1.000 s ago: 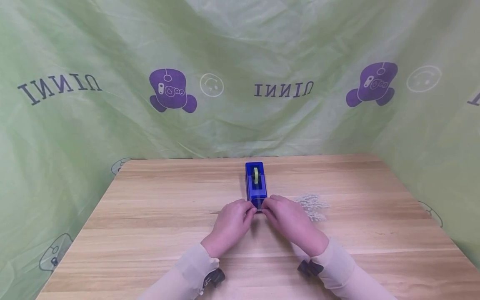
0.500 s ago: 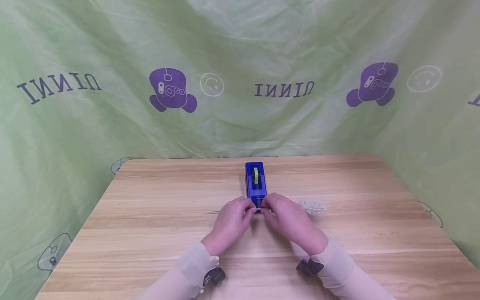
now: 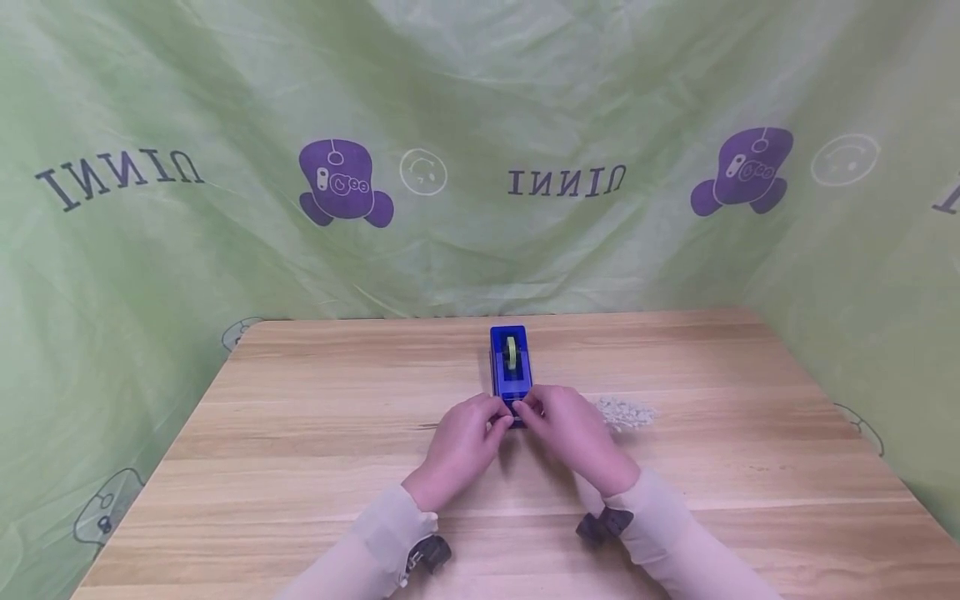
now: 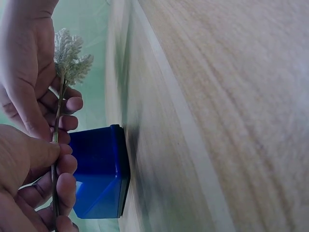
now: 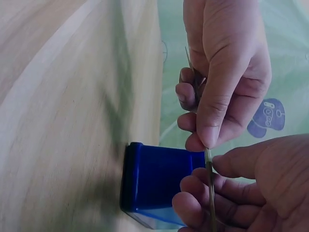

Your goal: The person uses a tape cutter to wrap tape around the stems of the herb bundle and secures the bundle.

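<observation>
Left hand point(image 3: 461, 442) pinched dried-flower stem point(image 5: 211, 193); right hand's point(image 3: 573, 429) fingers curled loosely round it, nearer pale flower head point(image 3: 626, 412). Long axis ran left–right at near end of blue tape dispenser point(image 3: 513, 386).

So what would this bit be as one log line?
left hand: pinches stem | right hand: curled around stem | flower head: pale, past right hand | blue tape dispenser: on table, just beyond hands

In the head view, the left hand point(image 3: 457, 442) and right hand point(image 3: 576, 432) partly hide the flower stem point(image 4: 58, 113) and tape dispenser point(image 3: 513, 383); the left-wrist view crops the stem past the left hand.
</observation>
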Demonstrator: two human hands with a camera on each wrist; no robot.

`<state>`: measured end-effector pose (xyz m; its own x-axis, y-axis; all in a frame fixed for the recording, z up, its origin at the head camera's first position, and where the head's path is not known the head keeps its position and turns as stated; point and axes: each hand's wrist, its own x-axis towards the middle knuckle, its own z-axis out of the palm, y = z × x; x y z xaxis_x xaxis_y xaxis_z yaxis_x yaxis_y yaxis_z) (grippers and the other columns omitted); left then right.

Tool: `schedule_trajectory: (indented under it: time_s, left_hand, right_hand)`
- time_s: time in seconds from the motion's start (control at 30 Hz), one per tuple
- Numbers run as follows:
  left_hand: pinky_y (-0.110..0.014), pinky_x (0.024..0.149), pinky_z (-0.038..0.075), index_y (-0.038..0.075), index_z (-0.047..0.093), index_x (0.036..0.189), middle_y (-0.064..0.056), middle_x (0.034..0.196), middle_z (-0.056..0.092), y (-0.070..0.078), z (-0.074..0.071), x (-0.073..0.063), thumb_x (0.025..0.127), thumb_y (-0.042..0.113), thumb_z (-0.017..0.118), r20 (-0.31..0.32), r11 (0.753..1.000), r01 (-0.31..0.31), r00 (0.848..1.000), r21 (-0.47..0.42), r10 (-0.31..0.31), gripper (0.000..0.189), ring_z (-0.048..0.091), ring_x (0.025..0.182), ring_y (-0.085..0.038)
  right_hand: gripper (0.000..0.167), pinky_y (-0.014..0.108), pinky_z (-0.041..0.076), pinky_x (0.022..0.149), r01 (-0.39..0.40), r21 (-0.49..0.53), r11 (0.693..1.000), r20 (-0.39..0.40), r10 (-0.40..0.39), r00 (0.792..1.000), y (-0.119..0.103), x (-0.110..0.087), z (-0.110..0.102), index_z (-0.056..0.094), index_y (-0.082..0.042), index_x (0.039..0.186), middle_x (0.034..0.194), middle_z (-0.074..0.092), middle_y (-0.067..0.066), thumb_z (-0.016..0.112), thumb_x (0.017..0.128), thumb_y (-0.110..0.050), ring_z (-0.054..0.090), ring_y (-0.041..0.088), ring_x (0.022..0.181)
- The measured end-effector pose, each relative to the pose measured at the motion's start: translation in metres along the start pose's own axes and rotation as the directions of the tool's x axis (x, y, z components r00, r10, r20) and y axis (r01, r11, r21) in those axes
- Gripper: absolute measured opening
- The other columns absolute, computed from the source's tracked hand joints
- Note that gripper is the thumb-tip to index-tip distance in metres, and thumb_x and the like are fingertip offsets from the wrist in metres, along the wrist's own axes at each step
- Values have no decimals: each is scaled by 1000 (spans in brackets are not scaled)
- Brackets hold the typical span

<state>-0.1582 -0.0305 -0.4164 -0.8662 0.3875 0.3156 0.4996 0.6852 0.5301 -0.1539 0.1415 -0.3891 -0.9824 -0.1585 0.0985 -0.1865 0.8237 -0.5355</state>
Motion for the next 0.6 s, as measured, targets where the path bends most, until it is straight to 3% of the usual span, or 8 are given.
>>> schedule_trajectory:
  time_s: [0.33, 0.6]
  left_hand:
    - [-22, 66, 48, 10, 74, 96, 0, 85, 69, 1, 1, 0, 99, 13, 69, 4, 1000, 6, 1000, 4, -6, 7, 56, 71, -8]
    - [-20, 65, 48, 8, 70, 99, 0, 85, 66, 4, -1, 1, 102, 14, 63, 32, 996, 55, 998, -75, -52, 10, 54, 72, -9]
  right_hand:
    - [26, 23, 40, 52, -26, 71, 997, 22, 24, 999, 4, 7, 3, 66, -12, 75, 66, 59, -1, 71, 99, -20, 48, 12, 56]
    - [33, 21, 40, 55, -28, 104, 994, 45, 24, 999, 8, 9, 4, 63, -11, 68, 63, 54, -3, 72, 99, -19, 46, 10, 58]
